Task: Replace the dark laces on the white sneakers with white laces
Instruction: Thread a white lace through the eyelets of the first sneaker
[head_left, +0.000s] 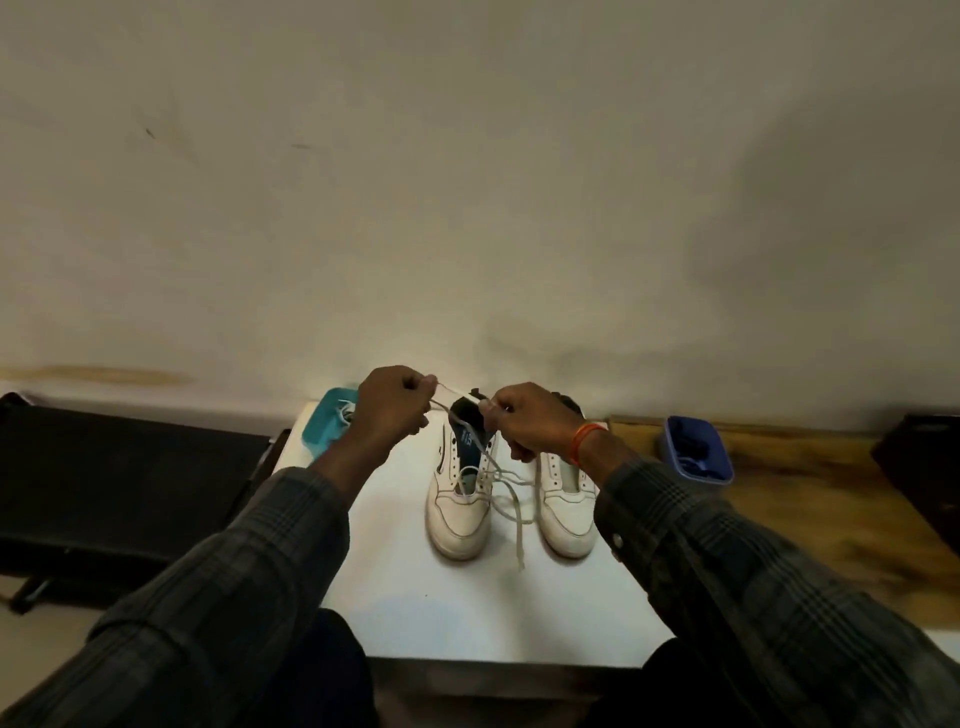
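Both the left hand (390, 402) and right hand (524, 423) pinch a white lace (506, 493) above the left sneaker (461, 493), seemingly threaded only low; right sneaker (567, 499), under the right hand, looks laceless.

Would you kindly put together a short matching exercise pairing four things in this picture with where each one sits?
Things:
1. teal container
2. blue container
3. white lace
4. orange band

Places:
A. on the wooden surface, right of the sneakers
B. on the right wrist
C. at the far left corner of the white table
D. held in both hands, its tail trailing between the two sneakers

Pairs: 1-C, 2-A, 3-D, 4-B
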